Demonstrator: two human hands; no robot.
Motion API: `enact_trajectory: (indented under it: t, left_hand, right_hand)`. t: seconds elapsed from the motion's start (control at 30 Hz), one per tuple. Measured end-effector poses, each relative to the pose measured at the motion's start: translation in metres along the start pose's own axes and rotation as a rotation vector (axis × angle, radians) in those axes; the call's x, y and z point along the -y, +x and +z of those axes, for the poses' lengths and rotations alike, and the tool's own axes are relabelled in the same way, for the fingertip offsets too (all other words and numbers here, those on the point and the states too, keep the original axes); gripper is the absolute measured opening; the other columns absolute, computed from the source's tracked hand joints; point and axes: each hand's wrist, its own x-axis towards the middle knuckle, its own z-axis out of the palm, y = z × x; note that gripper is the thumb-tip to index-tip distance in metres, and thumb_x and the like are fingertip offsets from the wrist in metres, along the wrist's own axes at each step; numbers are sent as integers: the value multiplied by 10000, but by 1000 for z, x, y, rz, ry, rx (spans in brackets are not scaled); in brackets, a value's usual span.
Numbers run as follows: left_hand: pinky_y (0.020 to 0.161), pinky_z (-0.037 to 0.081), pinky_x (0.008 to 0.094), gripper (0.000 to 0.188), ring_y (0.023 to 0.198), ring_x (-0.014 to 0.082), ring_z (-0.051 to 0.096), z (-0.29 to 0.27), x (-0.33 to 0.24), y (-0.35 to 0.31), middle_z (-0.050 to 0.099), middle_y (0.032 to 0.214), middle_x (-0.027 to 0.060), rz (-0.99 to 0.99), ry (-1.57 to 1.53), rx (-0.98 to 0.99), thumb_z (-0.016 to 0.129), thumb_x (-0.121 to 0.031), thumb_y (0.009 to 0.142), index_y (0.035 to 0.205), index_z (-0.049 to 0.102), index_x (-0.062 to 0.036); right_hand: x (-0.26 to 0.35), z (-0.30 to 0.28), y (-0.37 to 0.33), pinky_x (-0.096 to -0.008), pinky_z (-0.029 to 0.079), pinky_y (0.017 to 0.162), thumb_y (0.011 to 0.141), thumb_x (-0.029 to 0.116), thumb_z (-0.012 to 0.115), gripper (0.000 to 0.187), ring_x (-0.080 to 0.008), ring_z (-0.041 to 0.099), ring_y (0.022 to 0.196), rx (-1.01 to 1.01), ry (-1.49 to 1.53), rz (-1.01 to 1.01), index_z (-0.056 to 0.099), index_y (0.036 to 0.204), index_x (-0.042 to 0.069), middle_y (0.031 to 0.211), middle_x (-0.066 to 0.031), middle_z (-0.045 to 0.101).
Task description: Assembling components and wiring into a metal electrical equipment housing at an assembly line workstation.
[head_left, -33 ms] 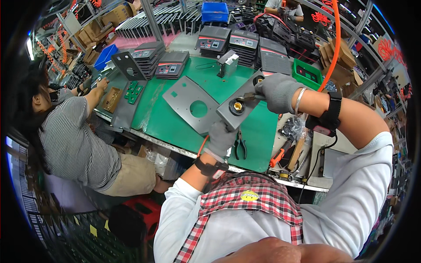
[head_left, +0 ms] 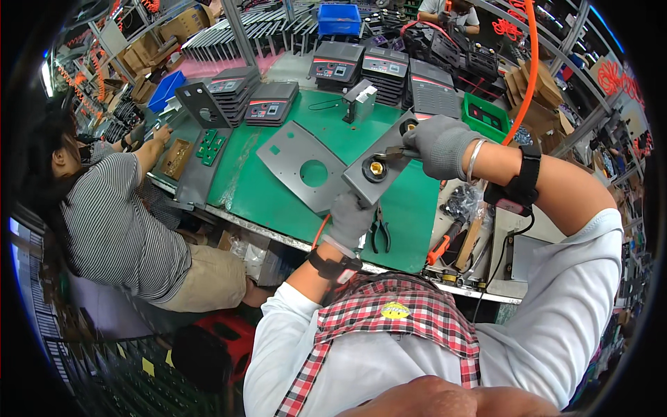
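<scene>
My left hand, in a grey glove, is closed around the near end of a grey metal panel and holds it tilted over the green mat. A round black connector with a brass centre is set in this panel, and a second black connector sits at its far end. In my gloved right hand is a metal wrench-like tool; its head is at the brass connector, while the glove hides its handle. Left of the panel lies a flat grey plate with a large round hole. Dark-handled pliers rest beside my left hand.
Stacked grey-black machine covers line the back of the green mat. A small metal box stands before them. A green tray and an orange hose are at the right. A person in a striped shirt works at the left.
</scene>
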Motion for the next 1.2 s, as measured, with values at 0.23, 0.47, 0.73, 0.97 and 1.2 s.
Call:
enact_trajectory:
  t: [0.23,0.47,0.73,0.97,1.2]
  left_hand:
    - [516,463,278,160,566,184,619,-3,1,-5,634,650,86,-138,-85,69,634,-127,749,853,640,-5]
    - [539,474,277,159,616,187,629,-8,-3,1,646,719,99,58,-175,-48,653,-99,727,851,639,-1]
    - [609,488,305,219,689,213,636,-7,-7,-1,646,789,123,78,-214,0,682,-91,702,891,623,3]
    - [615,493,304,242,714,243,642,-9,-6,-5,644,801,134,67,-173,2,696,-107,678,893,628,-18]
    - [600,495,307,233,706,252,644,-12,-10,-2,644,788,141,96,-194,14,702,-129,677,871,634,-19]
  right_hand:
    - [8,6,0,-423,450,814,720,159,583,219,-242,599,888,-265,-317,-144,609,925,87,857,-98,611]
    - [9,8,5,-490,463,745,656,128,633,436,-265,575,919,-300,-244,-131,518,1074,93,1017,-144,534]
    - [8,4,1,-395,490,620,679,132,556,362,-299,602,793,134,-104,-73,497,1034,94,849,-136,580]
    - [10,24,-9,-390,484,691,669,126,539,285,-328,600,804,200,171,-5,530,941,43,827,-173,595]
    - [9,34,-9,-379,469,717,626,123,547,340,-331,586,824,218,357,35,497,952,40,818,-168,585]
